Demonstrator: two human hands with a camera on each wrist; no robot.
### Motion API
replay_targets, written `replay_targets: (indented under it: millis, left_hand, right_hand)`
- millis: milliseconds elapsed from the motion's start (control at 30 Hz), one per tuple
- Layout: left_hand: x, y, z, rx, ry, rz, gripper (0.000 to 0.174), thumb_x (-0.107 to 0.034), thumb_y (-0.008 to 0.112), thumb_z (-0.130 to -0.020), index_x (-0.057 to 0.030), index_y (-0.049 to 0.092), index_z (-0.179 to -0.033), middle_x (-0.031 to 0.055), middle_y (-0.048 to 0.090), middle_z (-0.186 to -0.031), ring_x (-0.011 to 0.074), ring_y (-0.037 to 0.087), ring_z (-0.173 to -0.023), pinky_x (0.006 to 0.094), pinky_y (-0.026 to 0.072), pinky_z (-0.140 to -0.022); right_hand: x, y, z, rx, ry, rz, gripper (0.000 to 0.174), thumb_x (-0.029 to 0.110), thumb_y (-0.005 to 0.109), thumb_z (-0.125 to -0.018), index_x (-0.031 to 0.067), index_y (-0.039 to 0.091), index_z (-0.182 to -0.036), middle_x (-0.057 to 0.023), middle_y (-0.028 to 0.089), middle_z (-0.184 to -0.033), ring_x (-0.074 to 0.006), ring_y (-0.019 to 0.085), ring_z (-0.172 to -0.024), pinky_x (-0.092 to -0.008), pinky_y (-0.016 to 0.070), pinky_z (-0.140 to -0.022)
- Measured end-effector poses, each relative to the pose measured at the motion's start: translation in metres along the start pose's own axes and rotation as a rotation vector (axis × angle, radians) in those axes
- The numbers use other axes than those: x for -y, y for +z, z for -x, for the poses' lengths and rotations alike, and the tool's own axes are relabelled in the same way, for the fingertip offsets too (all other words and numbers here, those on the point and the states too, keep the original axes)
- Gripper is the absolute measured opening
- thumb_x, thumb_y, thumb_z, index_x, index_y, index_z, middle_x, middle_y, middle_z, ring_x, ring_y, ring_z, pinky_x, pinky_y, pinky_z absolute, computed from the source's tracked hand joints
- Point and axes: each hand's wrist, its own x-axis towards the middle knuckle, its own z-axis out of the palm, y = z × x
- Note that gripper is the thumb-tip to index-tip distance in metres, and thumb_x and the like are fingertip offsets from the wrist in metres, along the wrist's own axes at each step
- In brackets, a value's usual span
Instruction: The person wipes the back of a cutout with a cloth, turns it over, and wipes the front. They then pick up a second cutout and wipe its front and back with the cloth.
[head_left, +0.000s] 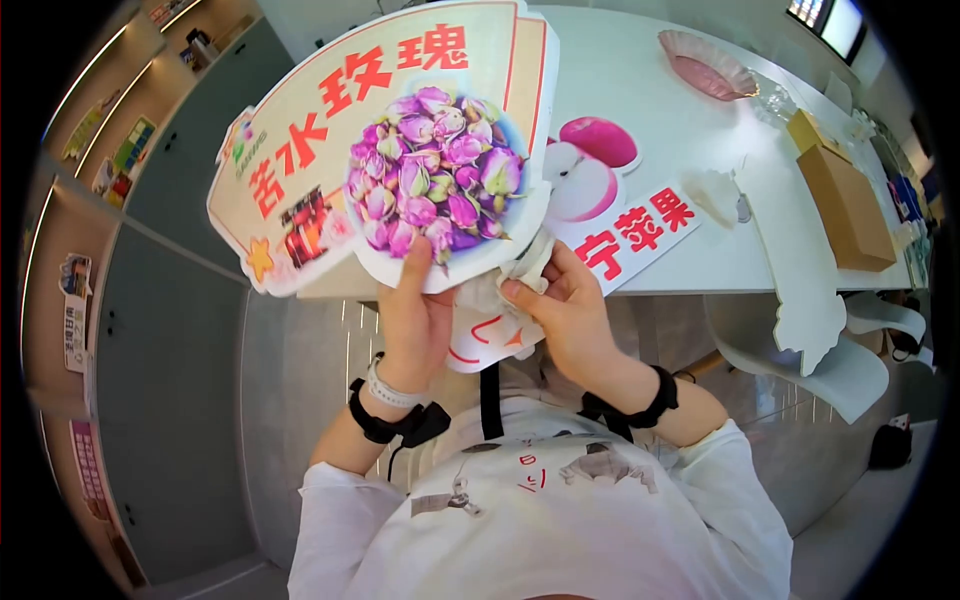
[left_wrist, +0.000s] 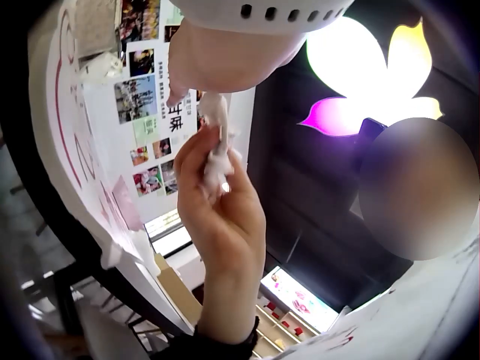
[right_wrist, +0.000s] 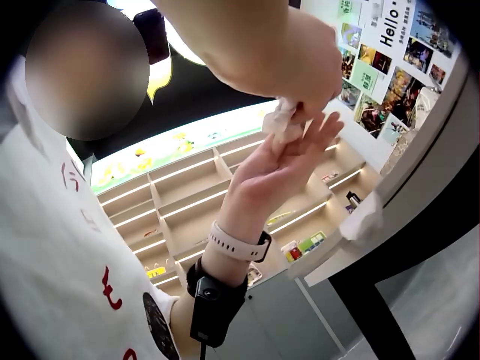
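Observation:
In the head view, a cut-out sign [head_left: 310,130] with red characters and a picture of pink rosebuds is held up, tilted. My left hand [head_left: 412,325] grips its lower edge, thumb on the printed front. At the sign's lower right, my right hand [head_left: 572,318] pinches crumpled white material [head_left: 528,268] between thumb and fingers. Below the hands hangs a white piece [head_left: 485,335] with red marks. The left wrist view shows my right hand [left_wrist: 225,217] with white material [left_wrist: 217,161] in its fingers. In the right wrist view, my left hand [right_wrist: 270,176] has its fingers extended beside it.
On the white table [head_left: 610,90] lie an apple picture [head_left: 575,180], a red-lettered sign [head_left: 645,235], a pink dish [head_left: 705,65], a brown box [head_left: 845,210] and a white cut-out [head_left: 795,265] overhanging the edge. White chairs [head_left: 840,375] stand right; grey cabinets [head_left: 190,380] stand left.

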Motion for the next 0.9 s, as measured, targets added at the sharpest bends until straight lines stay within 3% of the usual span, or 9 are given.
replay_targets:
  millis: [133, 267, 333, 433, 567, 667, 733, 867, 900]
  left_hand:
    - [-0.023, -0.028, -0.003, -0.081, -0.027, -0.097, 0.043, -0.006, 0.057, -0.092, -0.0038, 0.041, -0.132, 0.0093, 0.055, -0.124, 0.0192, 0.058, -0.110, 0.0338, 0.0516, -0.091]
    - [-0.029, -0.039, 0.002, -0.038, 0.012, -0.142, 0.045, -0.003, 0.058, -0.089, -0.0026, 0.042, -0.131, 0.0098, 0.056, -0.124, 0.0195, 0.059, -0.109, 0.0338, 0.0514, -0.091]
    - [-0.030, -0.041, 0.001, -0.014, 0.039, -0.158, 0.047, -0.002, 0.058, -0.087, -0.0018, 0.041, -0.131, 0.0107, 0.056, -0.125, 0.0202, 0.058, -0.111, 0.0342, 0.0504, -0.093]
    - [-0.033, -0.037, 0.002, 0.024, 0.048, -0.163, 0.052, -0.003, 0.059, -0.087, -0.0012, 0.038, -0.134, 0.0122, 0.053, -0.127, 0.0218, 0.056, -0.115, 0.0351, 0.0492, -0.095]
    - [-0.033, -0.036, 0.003, 0.018, 0.065, -0.116, 0.054, -0.002, 0.059, -0.086, -0.0007, 0.036, -0.136, 0.0131, 0.051, -0.129, 0.0227, 0.054, -0.116, 0.0357, 0.0489, -0.095]
    - [-0.034, -0.035, 0.001, 0.003, 0.044, -0.087, 0.055, -0.002, 0.058, -0.086, 0.0001, 0.035, -0.136, 0.0137, 0.051, -0.130, 0.0229, 0.054, -0.117, 0.0362, 0.0487, -0.096]
    - [-0.031, -0.039, -0.003, -0.010, 0.016, -0.100, 0.055, -0.001, 0.058, -0.086, 0.0005, 0.035, -0.136, 0.0140, 0.050, -0.130, 0.0229, 0.054, -0.117, 0.0365, 0.0486, -0.096]
    - [-0.030, -0.040, -0.004, -0.028, 0.009, -0.095, 0.055, -0.002, 0.058, -0.086, 0.0009, 0.035, -0.136, 0.0140, 0.050, -0.130, 0.0234, 0.054, -0.117, 0.0370, 0.0486, -0.097]
    - [-0.034, -0.039, -0.003, -0.016, -0.003, -0.098, 0.055, -0.002, 0.058, -0.086, 0.0008, 0.035, -0.136, 0.0140, 0.050, -0.130, 0.0235, 0.054, -0.117, 0.0370, 0.0485, -0.097]
  right_hand:
    - [0.031, -0.023, -0.014, -0.194, 0.100, 0.023, 0.060, 0.006, 0.064, -0.086, 0.0076, 0.034, -0.138, -0.0077, 0.055, -0.116, -0.0153, 0.059, -0.096, -0.0266, 0.0503, -0.077]
    - [0.065, -0.060, -0.058, -0.239, -0.371, 0.431, 0.022, 0.009, 0.060, -0.092, 0.0019, 0.060, -0.113, -0.0037, 0.057, -0.107, -0.0089, 0.056, -0.088, -0.0226, 0.0454, -0.078]
    - [0.082, -0.062, -0.080, -0.180, -0.728, 0.599, 0.019, 0.002, 0.058, -0.090, 0.0011, 0.063, -0.109, -0.0038, 0.059, -0.099, -0.0108, 0.057, -0.086, -0.0232, 0.0475, -0.076]
    - [0.095, -0.047, -0.088, -0.113, -0.996, 0.912, 0.019, -0.004, 0.056, -0.087, 0.0016, 0.067, -0.102, -0.0062, 0.060, -0.095, -0.0148, 0.059, -0.086, -0.0250, 0.0496, -0.072]
    - [0.086, -0.048, -0.087, -0.074, -0.995, 1.092, 0.031, -0.009, 0.055, -0.078, 0.0050, 0.068, -0.102, -0.0099, 0.061, -0.099, -0.0244, 0.059, -0.086, -0.0313, 0.0498, -0.071]
    - [0.064, -0.034, -0.061, 0.110, -1.030, 1.152, 0.041, -0.016, 0.050, -0.073, 0.0044, 0.069, -0.104, -0.0095, 0.062, -0.101, -0.0193, 0.060, -0.079, -0.0273, 0.0483, -0.066]
    - [0.040, -0.019, -0.043, 0.285, -1.144, 1.126, 0.043, -0.015, 0.051, -0.067, 0.0033, 0.069, -0.102, -0.0097, 0.063, -0.102, -0.0233, 0.060, -0.079, -0.0314, 0.0477, -0.067]
    - [0.051, -0.036, -0.060, 0.219, -1.265, 1.222, 0.034, -0.004, 0.055, -0.068, 0.0004, 0.066, -0.101, -0.0117, 0.063, -0.102, -0.0281, 0.057, -0.085, -0.0358, 0.0486, -0.071]
    - [0.060, -0.046, -0.074, 0.139, -1.247, 1.235, 0.037, -0.010, 0.053, -0.066, 0.0018, 0.067, -0.099, -0.0103, 0.063, -0.100, -0.0287, 0.057, -0.085, -0.0356, 0.0489, -0.070]
